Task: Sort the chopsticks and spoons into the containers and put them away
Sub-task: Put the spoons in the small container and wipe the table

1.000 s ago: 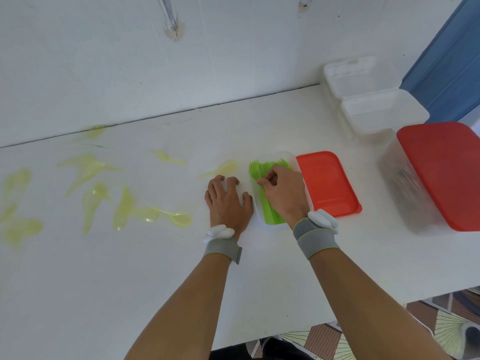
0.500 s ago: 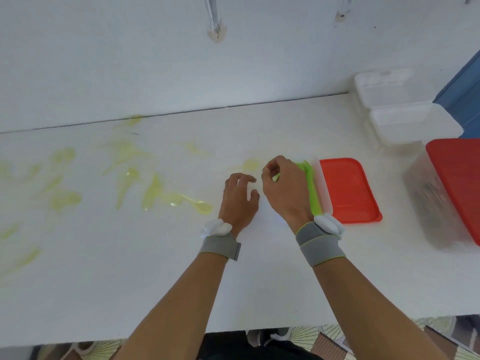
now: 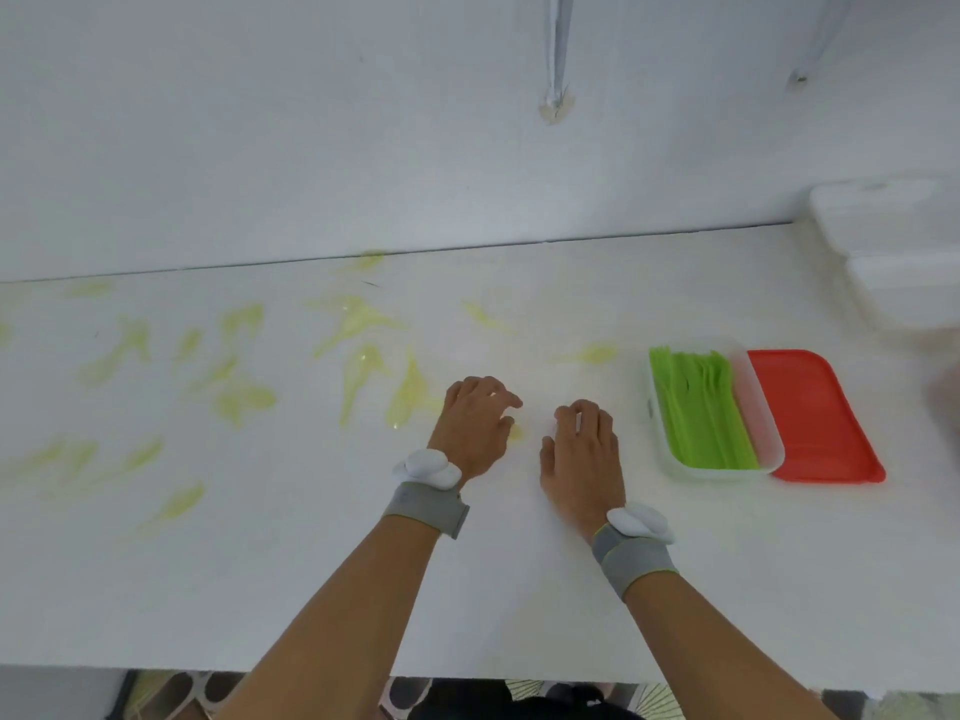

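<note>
A big white table (image 3: pixel 519 589) fills most of the view, with a white wall (image 3: pixel 260 122) behind it. Everything here is told from the clear box (image 3: pixel 722 467), which sits on the table over at the right side. The box is long, and its long side runs from the near edge of the table toward the wall. A bunch of bright green pieces (image 3: pixel 698 407) lies inside the box, packed together along its left half. They all lie the same way as the box, long and thin, with their wider ends toward the wall. They are too close together to count. One red lid (image 3: pixel 815 418) lies flat just to the right of the box, partly under its edge. Two white boxes (image 3: pixel 893 252) sit behind the clear box, near the wall. Many pale yellow spoons (image 3: pixel 358 324) are spread over the table far to the left of the box, pointing all different ways; they are too blurry to count. The right hand (image 3: pixel 582 449) rests on the table left of the box, fingers loose and holding nothing. The left hand (image 3: pixel 475 423) is farther left, fingers bent down at a yellow spoon (image 3: pixel 410 397); I cannot tell if it grips it. Each wrist has one grey band (image 3: pixel 426 509).
</note>
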The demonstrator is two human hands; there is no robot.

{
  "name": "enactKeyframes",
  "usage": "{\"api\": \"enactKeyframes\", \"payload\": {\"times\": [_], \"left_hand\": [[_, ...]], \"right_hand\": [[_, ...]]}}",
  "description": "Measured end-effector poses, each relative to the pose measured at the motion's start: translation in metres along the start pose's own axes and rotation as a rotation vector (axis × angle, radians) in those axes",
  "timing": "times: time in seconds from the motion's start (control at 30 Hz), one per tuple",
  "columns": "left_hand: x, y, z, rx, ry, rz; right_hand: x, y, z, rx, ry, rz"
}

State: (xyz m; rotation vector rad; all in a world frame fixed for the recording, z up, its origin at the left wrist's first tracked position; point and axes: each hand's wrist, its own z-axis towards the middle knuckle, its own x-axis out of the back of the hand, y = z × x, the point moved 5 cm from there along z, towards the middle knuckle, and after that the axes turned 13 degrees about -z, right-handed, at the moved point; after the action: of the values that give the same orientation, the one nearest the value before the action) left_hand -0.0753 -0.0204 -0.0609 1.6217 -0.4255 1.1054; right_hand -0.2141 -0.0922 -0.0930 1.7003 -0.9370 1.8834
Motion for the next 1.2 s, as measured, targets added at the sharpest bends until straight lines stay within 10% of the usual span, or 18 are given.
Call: {"api": "enactKeyframes", "payload": {"times": [0.5, 1.2], "left_hand": [[0.002, 0.029, 0.083, 0.041, 0.181, -0.242], [-0.056, 0.043, 0.154, 0.083, 0.042, -0.398]], "right_hand": [[0.0, 0.023, 0.011, 0.015, 0.03, -0.116], [-0.005, 0.03, 0.02, -0.009, 0.122, -0.051]]}}
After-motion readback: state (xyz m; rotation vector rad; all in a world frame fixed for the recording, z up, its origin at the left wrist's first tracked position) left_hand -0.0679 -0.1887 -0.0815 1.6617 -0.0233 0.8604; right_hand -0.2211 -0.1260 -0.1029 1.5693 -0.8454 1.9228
